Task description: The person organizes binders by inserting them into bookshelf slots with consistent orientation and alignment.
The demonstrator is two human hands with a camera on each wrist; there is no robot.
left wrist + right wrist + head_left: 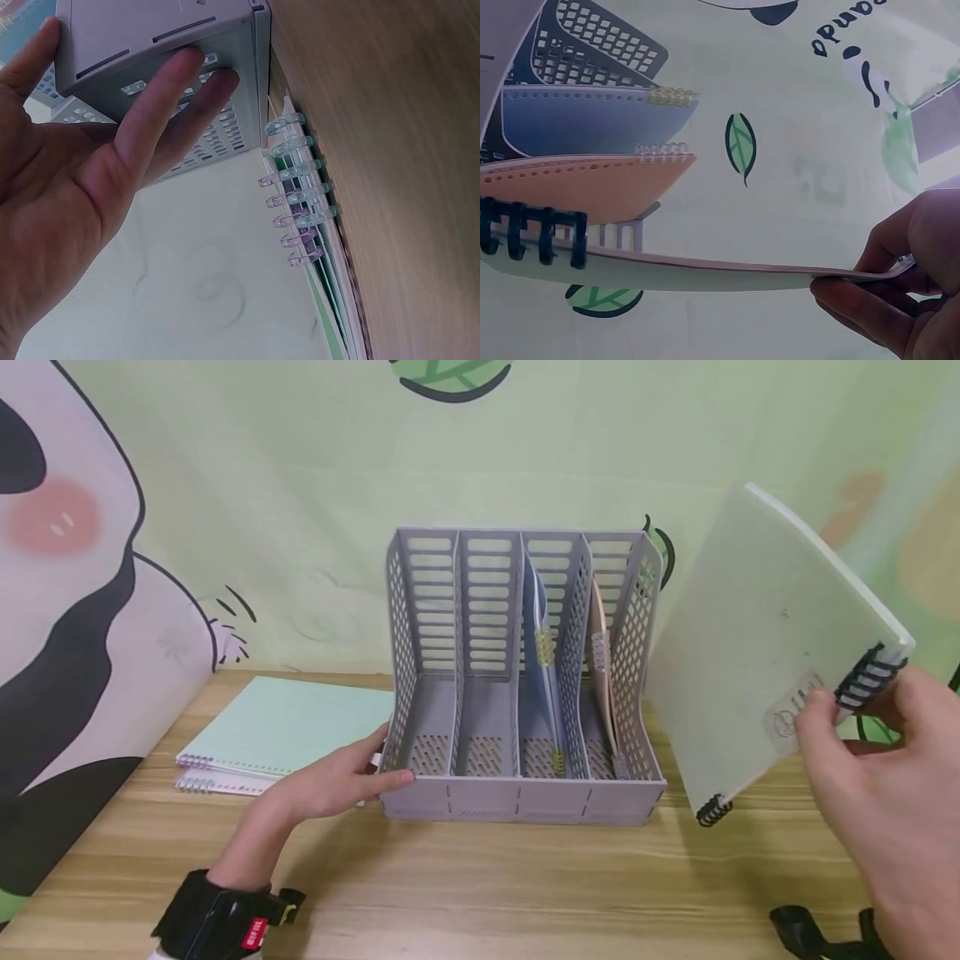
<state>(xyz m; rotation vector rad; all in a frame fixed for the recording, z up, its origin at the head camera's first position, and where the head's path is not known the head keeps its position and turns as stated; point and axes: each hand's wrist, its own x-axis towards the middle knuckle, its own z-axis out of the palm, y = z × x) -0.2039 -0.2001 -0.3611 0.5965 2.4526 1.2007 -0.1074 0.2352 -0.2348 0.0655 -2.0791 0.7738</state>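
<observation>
A grey file organizer with upright dividers stands on the table. My left hand holds its front left corner, thumb on the front lip and fingers along the perforated side wall. Off to the right, my right hand pinches a spiral notebook near its edge, between thumb and fingers. This notebook has a pale cover and black rings; it is raised and tilted beside the organizer. A blue notebook stands in the third compartment from the left, and an orange notebook in the rightmost one.
Left of the organizer, spiral notebooks with mint covers lie stacked on the wooden table. Behind everything hangs a light green printed cloth with a panda. A black strap wraps the left wrist.
</observation>
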